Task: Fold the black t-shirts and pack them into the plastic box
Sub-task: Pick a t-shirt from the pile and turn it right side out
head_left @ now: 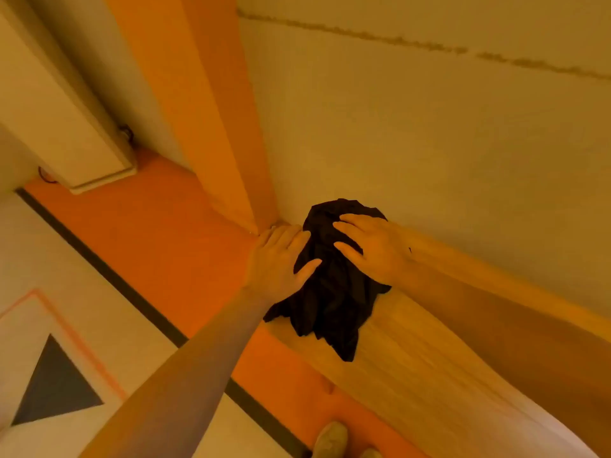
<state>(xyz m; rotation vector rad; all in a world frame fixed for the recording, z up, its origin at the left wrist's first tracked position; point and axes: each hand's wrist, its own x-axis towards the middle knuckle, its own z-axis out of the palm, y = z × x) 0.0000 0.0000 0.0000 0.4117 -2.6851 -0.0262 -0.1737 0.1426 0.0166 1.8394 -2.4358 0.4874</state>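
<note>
Black cloth, crumpled into a loose heap, is what the head view shows: the black t-shirts (330,285) lie bunched at the far end of a pale wooden table (413,365), close to the wall (429,127) and right beside an orange column (211,110). Whether the heap is one shirt or several cannot be told. The left hand (281,262) rests on the heap's left side with fingers spread and nearly straight, thumb lying across the cloth. The right hand (370,246) covers the top right, fingers also spread and laid over the folds; neither hand plainly pinches anything. A shoe (330,439) shows at the lower edge, on the orange floor (148,246). The plastic box is not in view.

The step in hand appears to be gathering the heap off the table end. To do it well, the person would probably curl both hands under the bundle rather than press on top, so no sleeve trails loose. The lower flap hanging toward the table edge looks likely to slip, so scooping it in first seems wise. Soft cloth will sag; support from below suits it better than a grab at one corner.
</note>
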